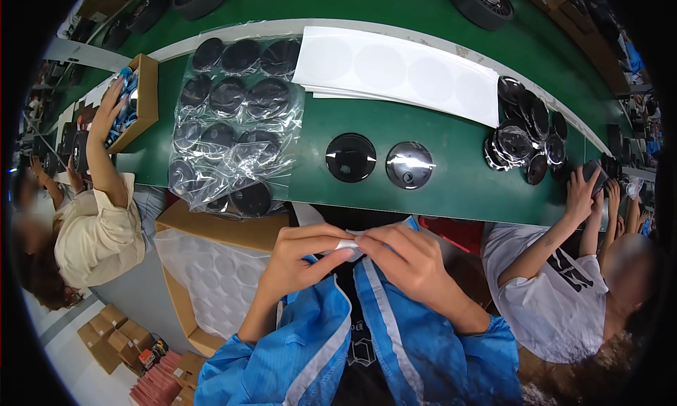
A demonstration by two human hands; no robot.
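My left hand (302, 256) and my right hand (412, 259) meet in front of my chest, just below the table edge. Their fingertips pinch a small white strip (346, 244), mostly covered by the fingers. Beyond them on the green table (331, 110) lie two glossy round discs side by side: a black disc (350, 158) on the left and a disc with a bright reflection (409, 165) on the right. Neither hand touches the discs. Further back rests a stack of white sheets (395, 62) marked with large circles.
Clear plastic packaging (236, 120) with rows of black discs lies at left. A loose pile of black discs (525, 127) sits at right. Below the table's left part stands an open cardboard box (211, 230) with a dimpled liner. Co-workers sit on both sides.
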